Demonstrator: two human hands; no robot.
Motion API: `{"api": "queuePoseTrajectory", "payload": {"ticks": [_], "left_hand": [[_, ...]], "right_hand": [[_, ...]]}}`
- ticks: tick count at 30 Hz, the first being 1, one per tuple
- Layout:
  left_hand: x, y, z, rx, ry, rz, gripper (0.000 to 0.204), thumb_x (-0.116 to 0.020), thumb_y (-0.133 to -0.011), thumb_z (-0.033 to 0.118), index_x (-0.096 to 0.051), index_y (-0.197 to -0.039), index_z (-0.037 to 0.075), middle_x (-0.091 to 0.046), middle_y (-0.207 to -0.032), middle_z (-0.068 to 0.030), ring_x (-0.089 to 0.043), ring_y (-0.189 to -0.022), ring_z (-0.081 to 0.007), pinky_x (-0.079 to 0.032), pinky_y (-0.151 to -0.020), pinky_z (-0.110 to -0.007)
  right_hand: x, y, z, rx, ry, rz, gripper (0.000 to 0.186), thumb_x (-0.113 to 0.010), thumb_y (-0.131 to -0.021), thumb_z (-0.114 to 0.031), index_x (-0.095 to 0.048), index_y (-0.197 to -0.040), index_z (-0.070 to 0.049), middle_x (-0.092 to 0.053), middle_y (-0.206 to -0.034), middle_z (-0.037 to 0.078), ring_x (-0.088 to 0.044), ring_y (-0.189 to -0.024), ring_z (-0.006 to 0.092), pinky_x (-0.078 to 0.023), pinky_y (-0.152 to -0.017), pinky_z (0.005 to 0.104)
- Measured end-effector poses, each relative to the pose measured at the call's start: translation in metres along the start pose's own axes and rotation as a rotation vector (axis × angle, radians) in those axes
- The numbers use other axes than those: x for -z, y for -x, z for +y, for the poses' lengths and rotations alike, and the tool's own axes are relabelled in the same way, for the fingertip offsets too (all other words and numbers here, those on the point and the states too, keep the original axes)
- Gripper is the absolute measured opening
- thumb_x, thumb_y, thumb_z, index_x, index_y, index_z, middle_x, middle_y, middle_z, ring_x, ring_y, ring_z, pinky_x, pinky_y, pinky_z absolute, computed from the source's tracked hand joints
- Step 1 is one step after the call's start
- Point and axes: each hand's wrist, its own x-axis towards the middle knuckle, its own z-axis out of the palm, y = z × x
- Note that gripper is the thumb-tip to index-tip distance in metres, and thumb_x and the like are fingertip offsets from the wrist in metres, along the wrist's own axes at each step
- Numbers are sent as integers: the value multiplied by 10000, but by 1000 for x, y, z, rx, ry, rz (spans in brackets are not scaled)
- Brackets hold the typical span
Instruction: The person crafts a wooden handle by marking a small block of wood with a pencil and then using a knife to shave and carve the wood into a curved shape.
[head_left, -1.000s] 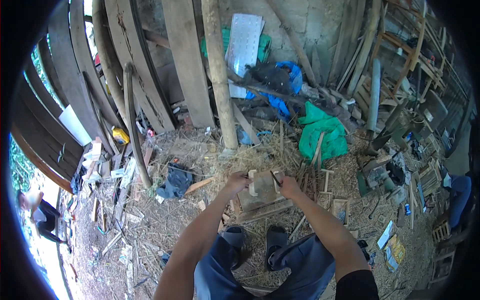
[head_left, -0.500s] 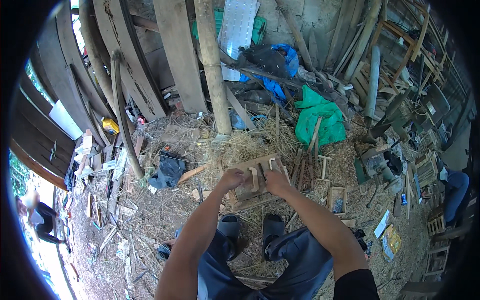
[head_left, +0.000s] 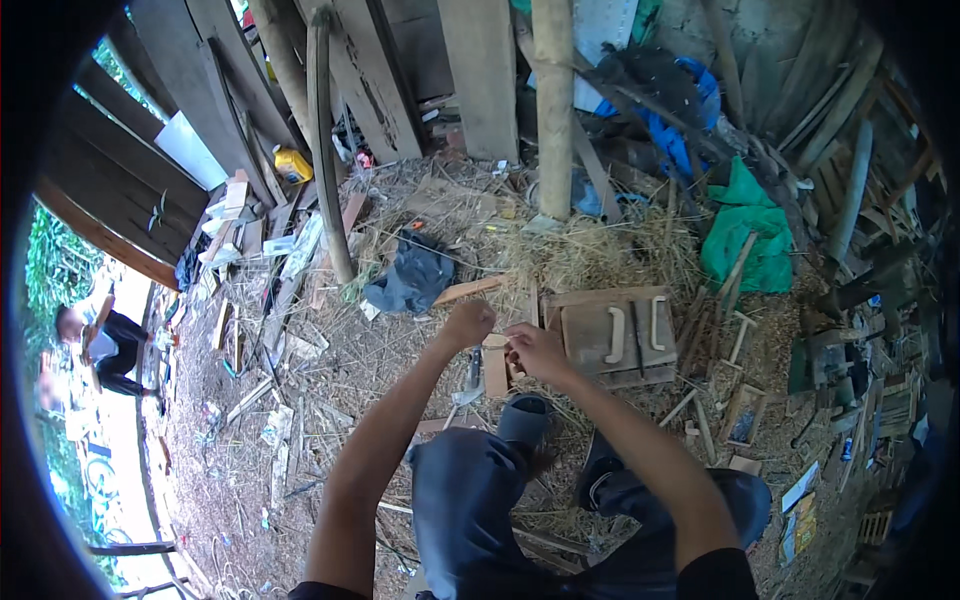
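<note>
so both hands are working close together near the left edge of a wooden board; the left hand is curling its fingers nearly closed, the right hand is bringing thumb and fingers together in a pinch; can't tell what, if anything, either one is gripping; a pale wood block is lying just below them; the board itself is sitting on the straw-strewn ground, just right of the right hand, its long axis running roughly left to right; on it a pale hooked piece is lying lengthwise away from the person, ends turning left; a dark rod is lying roughly parallel beside it, and a second hooked piece is sitting further right; any print on the yellow packet, lower right, is coming out too small to read
</note>
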Motion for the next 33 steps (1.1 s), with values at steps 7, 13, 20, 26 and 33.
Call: {"api": "queuePoseTrajectory", "payload": {"ticks": [7,13,20,26,33], "left_hand": [[-135,44,-27,682,73,-37,396,-645,-805,349,-609,-1078,65,-648,-1048,-241,-625,-973,-424,-503,-823,-506],[-150,35,-69,678,135,-31,449,-707,-773,299,-588,-1097,13,-653,-1014,-240,-651,-852,-439,-531,-754,-471],[-41,31,-1,201,952,-106,190,-650,-815,102,-665,-930,-49,-686,-860,-165,-681,-714,-169,-546,-675,-333],[51,-14,123,-278,105,-181,244,-638,-851,115,-653,-1090,68,-672,-1021,-103,-641,-930,-237,-507,-822,-351],[-47,-78,210,-957,-515,-10,455,-587,-806,60,-538,-1256,108,-539,-1237,-128,-531,-1151,-300,-460,-966,-390]], "right_hand": [[-25,-74,125,-175,-261,111,430,-411,-1018,-370,-515,-1272,-39,-583,-1160,33,-569,-995,145,-476,-806,307],[-59,-134,185,59,280,104,409,-461,-984,-332,-517,-1216,0,-626,-980,143,-616,-906,199,-480,-774,330],[-28,-108,97,-29,117,283,270,-524,-945,-261,-563,-953,6,-642,-797,140,-637,-763,279,-477,-709,427],[94,-2,-55,193,646,587,248,-484,-916,-213,-604,-949,0,-642,-871,254,-613,-874,426,-466,-763,524],[193,139,-88,84,144,662,223,-508,-919,-185,-585,-969,18,-638,-809,228,-633,-798,392,-485,-736,490]]}}
